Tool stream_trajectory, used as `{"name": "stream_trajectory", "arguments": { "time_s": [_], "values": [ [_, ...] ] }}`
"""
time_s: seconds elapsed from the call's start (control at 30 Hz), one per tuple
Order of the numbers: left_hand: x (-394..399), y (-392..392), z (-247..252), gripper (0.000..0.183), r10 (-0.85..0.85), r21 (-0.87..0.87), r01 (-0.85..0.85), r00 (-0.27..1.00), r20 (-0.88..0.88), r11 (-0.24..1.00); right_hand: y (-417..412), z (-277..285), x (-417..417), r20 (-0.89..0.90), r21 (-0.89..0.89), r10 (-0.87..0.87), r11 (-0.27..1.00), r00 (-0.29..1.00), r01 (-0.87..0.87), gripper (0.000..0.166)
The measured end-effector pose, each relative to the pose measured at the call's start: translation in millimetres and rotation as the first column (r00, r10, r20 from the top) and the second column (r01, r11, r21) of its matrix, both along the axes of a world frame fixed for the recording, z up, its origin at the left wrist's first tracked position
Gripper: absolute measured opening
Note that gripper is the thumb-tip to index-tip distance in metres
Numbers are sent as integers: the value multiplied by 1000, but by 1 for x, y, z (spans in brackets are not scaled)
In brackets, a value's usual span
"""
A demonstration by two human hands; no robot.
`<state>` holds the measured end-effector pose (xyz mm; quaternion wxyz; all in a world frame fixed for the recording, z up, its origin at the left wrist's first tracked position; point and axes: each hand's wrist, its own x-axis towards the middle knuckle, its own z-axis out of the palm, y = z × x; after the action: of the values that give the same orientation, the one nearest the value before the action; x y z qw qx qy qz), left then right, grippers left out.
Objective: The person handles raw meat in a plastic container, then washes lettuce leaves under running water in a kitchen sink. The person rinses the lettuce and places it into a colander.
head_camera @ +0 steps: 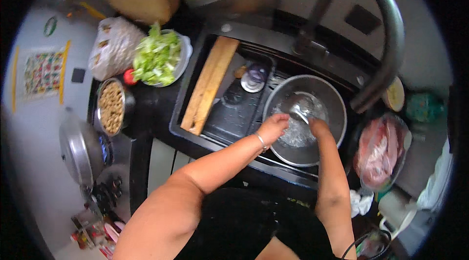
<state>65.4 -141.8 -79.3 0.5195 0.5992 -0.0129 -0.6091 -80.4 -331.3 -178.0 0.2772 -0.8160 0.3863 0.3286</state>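
Observation:
A large round metal bowl (339,113) sits over the right part of the black sink (177,113), with water splashing inside it. My right hand (318,128) grips a shiny metal utensil (301,113), perhaps a ladle or large spoon; its far end is blurred in the water. My left hand (276,127), a bracelet at its wrist, is over the bowl's left side beside the utensil, fingers slightly curled; whether it holds anything is unclear. A wooden board (210,87) lies across the sink's left part, near a small purple-and-white item (253,78).
The dark faucet (395,40) arches above the bowl's right. Chopped lettuce (157,58), a bowl of beans or nuts (111,106) and a lidded metal pot (78,150) stand left. Raw meat in a container (381,153) and a white mug (397,212) are at the right.

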Motion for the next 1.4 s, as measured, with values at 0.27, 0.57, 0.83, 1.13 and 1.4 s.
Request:
{"name": "stream_trajectory", "arguments": {
  "time_s": [0.27,0.57,0.83,1.13,1.4],
  "values": [
    [205,136,54,15,881,-276,-839,419,221,468,41,52,-31,499,-328,-13,923,866,203,33],
    [326,222,34,27,856,122,-925,380,350,360,71,89,-28,576,-263,-37,937,817,228,23],
    [326,234,40,34,479,267,-837,503,720,477,93,116,-13,522,-324,-63,908,850,266,24],
    [315,282,56,33,642,132,-707,692,330,694,144,127,54,635,73,-246,963,732,260,23],
    [265,284,69,32,679,8,-696,702,215,718,245,81,206,507,546,-500,816,702,187,51]
  ]
}}
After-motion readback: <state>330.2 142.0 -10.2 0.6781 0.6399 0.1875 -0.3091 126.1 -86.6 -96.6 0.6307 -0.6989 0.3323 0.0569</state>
